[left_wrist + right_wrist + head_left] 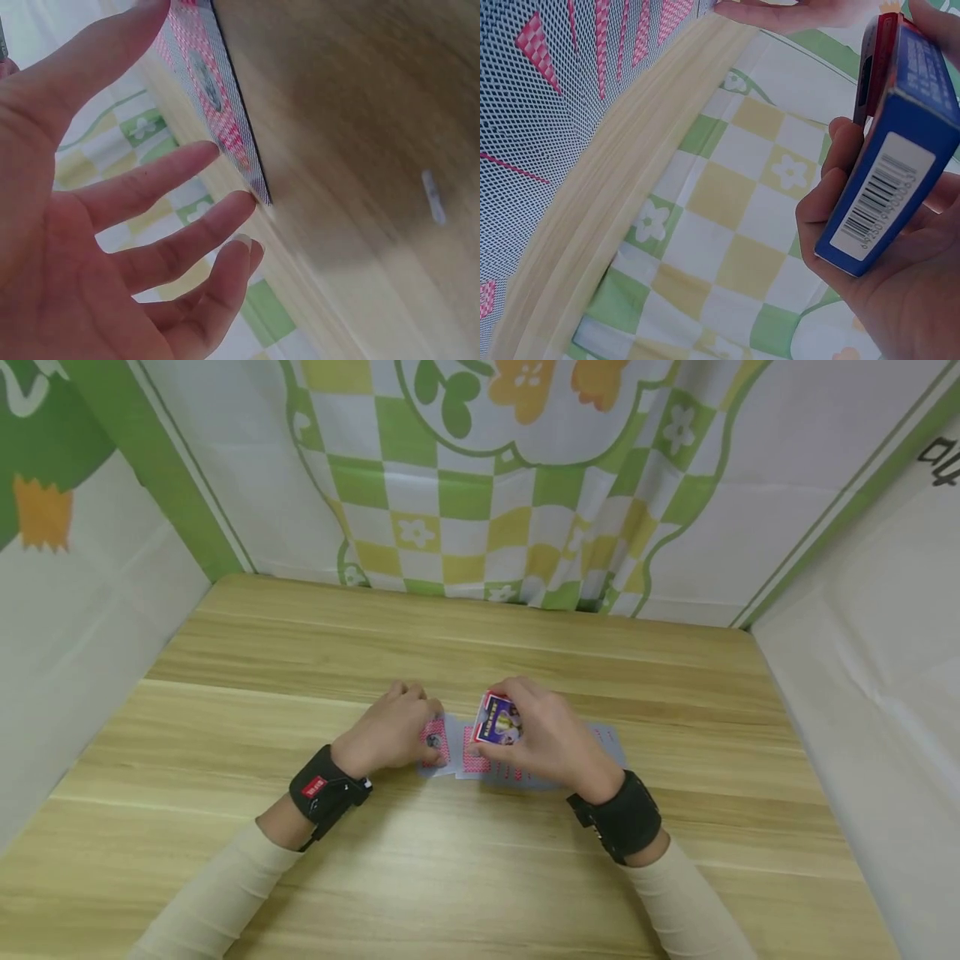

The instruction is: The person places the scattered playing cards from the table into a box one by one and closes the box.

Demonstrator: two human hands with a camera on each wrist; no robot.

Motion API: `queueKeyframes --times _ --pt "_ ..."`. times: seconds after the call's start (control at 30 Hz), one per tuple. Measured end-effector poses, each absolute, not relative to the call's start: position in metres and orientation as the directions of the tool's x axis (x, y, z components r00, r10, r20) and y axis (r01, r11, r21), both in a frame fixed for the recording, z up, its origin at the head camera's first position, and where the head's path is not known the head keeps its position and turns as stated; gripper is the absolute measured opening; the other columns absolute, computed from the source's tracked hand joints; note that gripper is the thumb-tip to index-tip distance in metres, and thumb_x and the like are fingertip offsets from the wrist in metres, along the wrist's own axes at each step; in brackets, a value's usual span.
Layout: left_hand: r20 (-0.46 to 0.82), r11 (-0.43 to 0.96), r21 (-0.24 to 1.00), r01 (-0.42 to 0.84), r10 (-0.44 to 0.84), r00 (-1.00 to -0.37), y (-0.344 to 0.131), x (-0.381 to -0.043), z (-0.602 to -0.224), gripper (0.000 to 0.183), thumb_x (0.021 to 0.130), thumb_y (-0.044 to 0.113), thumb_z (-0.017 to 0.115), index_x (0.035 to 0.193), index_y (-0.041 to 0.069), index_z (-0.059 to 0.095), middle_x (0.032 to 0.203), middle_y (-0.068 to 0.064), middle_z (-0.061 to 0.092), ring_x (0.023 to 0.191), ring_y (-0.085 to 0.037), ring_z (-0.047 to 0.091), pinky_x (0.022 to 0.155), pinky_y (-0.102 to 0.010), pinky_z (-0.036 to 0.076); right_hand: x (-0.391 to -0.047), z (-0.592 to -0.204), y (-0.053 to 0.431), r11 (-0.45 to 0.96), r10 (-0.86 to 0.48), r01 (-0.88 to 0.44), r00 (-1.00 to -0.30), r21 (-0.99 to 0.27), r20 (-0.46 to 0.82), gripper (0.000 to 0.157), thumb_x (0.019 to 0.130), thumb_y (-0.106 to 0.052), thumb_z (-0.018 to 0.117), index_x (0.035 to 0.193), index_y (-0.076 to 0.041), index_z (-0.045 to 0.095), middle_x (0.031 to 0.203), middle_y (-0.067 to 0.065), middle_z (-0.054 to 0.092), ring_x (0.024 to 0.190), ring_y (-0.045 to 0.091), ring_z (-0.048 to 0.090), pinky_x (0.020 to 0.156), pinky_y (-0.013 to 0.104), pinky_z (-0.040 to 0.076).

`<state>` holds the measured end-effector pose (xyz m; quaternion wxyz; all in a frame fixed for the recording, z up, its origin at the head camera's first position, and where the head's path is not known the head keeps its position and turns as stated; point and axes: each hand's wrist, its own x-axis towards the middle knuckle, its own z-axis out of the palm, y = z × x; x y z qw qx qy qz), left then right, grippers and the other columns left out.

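My left hand (393,731) is at the left end of a row of overlapping playing cards. Its thumb and fingertips lie at opposite edges of the end playing card (435,742), which has a pink-red patterned back with a round grey picture. In the left wrist view that card (206,82) slants past the thumb and fingertips. My right hand (551,739) grips a small card box (498,720) above the row, thumb on one side and fingers on the other. In the right wrist view the card box (889,187) shows blue sides, a barcode label and a red part behind.
The spread playing cards (611,747) reach rightward under my right hand on the wooden table (465,860). A green, yellow and white checked cloth (465,518) hangs at the table's back edge. White cloth walls (885,635) flank both sides.
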<state>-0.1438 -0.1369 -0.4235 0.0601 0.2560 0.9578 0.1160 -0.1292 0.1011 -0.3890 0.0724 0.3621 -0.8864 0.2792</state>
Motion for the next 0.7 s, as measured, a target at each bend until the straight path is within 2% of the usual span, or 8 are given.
queueKeyframes --times 0.17,0.33,0.4,0.47,0.57,0.63,0.7 --pt "-0.056 0.854 0.27 0.445 0.475 -0.878 -0.137 -0.147 -0.427 0.069 0.058 0.045 0.086 0.105 0.002 0.059 0.1 -0.011 0.055 0.101 -0.034 0.043 0.084 -0.046 0.042 -0.129 -0.39 0.1 0.584 -0.608 -0.683 -0.726 -0.438 0.322 0.068 0.071 -0.05 0.077 0.118 -0.009 0.051 0.091 -0.001 0.054 0.063 0.007 0.05 0.047 0.023 0.047" --pt "-0.039 0.85 0.271 0.452 0.479 -0.877 -0.138 -0.148 -0.429 0.067 0.056 0.045 0.088 0.094 0.004 0.051 0.091 -0.008 0.052 0.092 -0.029 0.045 0.088 -0.045 0.038 -0.129 -0.391 0.099 0.578 -0.612 -0.697 -0.714 -0.424 0.339 0.068 0.071 -0.053 0.075 0.117 -0.008 0.052 0.093 -0.001 0.054 0.064 0.007 0.049 0.047 0.023 0.046" --pt "-0.071 0.842 0.303 0.446 0.487 -0.87 -0.139 -0.148 -0.428 0.059 0.061 0.04 0.086 0.091 0.005 0.051 0.082 -0.006 0.052 0.081 -0.025 0.049 0.078 -0.041 0.042 -0.129 -0.391 0.099 0.571 -0.616 -0.704 -0.707 -0.422 0.347 0.068 0.071 -0.053 0.075 0.117 -0.008 0.052 0.093 -0.001 0.054 0.064 0.007 0.049 0.047 0.023 0.046" --pt "-0.128 0.828 0.358 0.43 0.5 -0.856 -0.14 -0.147 -0.425 0.05 0.069 0.034 0.083 0.096 0.004 0.053 0.075 -0.003 0.052 0.069 -0.019 0.05 0.064 -0.035 0.044 -0.129 -0.392 0.099 0.567 -0.618 -0.708 -0.703 -0.421 0.351 0.067 0.071 -0.052 0.075 0.117 -0.008 0.052 0.092 -0.001 0.054 0.064 0.007 0.049 0.048 0.022 0.046" --pt "-0.213 0.783 0.463 0.415 0.553 -0.806 -0.142 -0.145 -0.418 0.037 0.083 0.024 0.073 0.105 0.002 0.052 0.067 0.0 0.05 0.055 -0.012 0.048 0.047 -0.028 0.039 -0.129 -0.392 0.099 0.558 -0.621 -0.712 -0.699 -0.426 0.354 0.067 0.071 -0.05 0.076 0.117 -0.008 0.052 0.093 -0.001 0.055 0.065 0.006 0.049 0.048 0.023 0.046" --pt "-0.218 0.731 0.542 0.415 0.599 -0.771 -0.144 -0.144 -0.411 0.034 0.089 0.02 0.066 0.112 0.001 0.049 0.068 0.001 0.048 0.055 -0.011 0.047 0.048 -0.028 0.039 -0.129 -0.392 0.1 0.55 -0.621 -0.713 -0.698 -0.436 0.358 0.067 0.071 -0.049 0.077 0.118 -0.006 0.052 0.096 0.0 0.056 0.065 0.007 0.049 0.049 0.023 0.047" --pt "-0.172 0.666 0.629 0.401 0.622 -0.764 -0.146 -0.145 -0.404 0.026 0.093 0.018 0.06 0.111 0.004 0.048 0.072 -0.001 0.049 0.061 -0.012 0.048 0.053 -0.03 0.042 -0.13 -0.391 0.1 0.547 -0.618 -0.713 -0.697 -0.438 0.363 0.069 0.071 -0.049 0.077 0.119 -0.005 0.052 0.099 0.002 0.056 0.065 0.006 0.05 0.048 0.023 0.047"
